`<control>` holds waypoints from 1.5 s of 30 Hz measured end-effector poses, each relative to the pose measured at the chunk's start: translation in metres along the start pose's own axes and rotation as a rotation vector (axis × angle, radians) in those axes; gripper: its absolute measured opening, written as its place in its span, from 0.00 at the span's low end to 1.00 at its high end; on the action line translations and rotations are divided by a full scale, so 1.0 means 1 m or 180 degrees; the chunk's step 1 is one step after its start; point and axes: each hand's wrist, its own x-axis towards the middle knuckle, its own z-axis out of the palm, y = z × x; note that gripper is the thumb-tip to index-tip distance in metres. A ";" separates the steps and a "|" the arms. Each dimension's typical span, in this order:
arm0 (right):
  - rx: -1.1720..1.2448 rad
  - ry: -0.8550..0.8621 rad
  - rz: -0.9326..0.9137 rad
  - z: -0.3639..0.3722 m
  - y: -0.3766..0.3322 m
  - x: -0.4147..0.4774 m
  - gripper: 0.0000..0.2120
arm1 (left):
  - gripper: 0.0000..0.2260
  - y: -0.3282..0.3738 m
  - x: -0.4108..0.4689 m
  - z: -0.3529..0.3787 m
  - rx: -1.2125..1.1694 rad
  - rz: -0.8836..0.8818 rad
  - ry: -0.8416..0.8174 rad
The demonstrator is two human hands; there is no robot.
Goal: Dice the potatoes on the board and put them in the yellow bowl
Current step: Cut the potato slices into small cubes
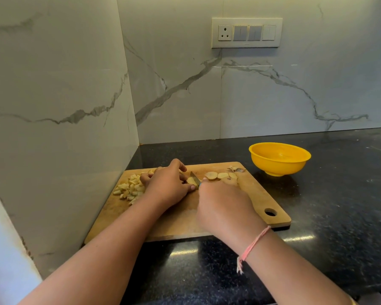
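Black speckled counter (317, 216) in a corner of grey-veined marble wall (251, 95), with a switch panel (246, 33) high on the back side. On the counter a wooden board (257, 194), its handle hole at the near right end. Beyond the far right corner of it, apart from it, the yellow bowl (279, 158), upright. At the far left of the board a heap of dice (130, 188); at the far right a row of overlapping slices (216, 175) and some peel scraps (235, 169). Left hand (167, 186) over mid-board, fingers curled, tips and thumb pinching a potato piece (190, 180) down on the wood. Right hand (222, 208) just beside, fingers closed round the knife (195, 176), handle almost hidden, blade against the piece, close to the left fingertips. Pink thread (253, 245) around the right wrist.
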 end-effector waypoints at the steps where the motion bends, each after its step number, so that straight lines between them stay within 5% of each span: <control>1: 0.0007 -0.0021 0.0000 0.000 0.001 -0.001 0.21 | 0.16 0.000 0.000 0.000 0.0002 0.0002 0.0019; 9: -0.0117 -0.0315 0.0005 -0.004 0.010 -0.037 0.22 | 0.18 0.000 -0.001 -0.002 0.0036 -0.0015 -0.0008; 22: 0.0628 0.0419 0.0067 -0.014 0.021 -0.051 0.21 | 0.18 -0.001 -0.001 -0.001 -0.0113 -0.0110 -0.0029; 45: 0.0305 -0.0038 -0.0091 -0.008 0.005 -0.017 0.13 | 0.18 -0.002 0.001 -0.001 -0.0269 -0.0142 0.0054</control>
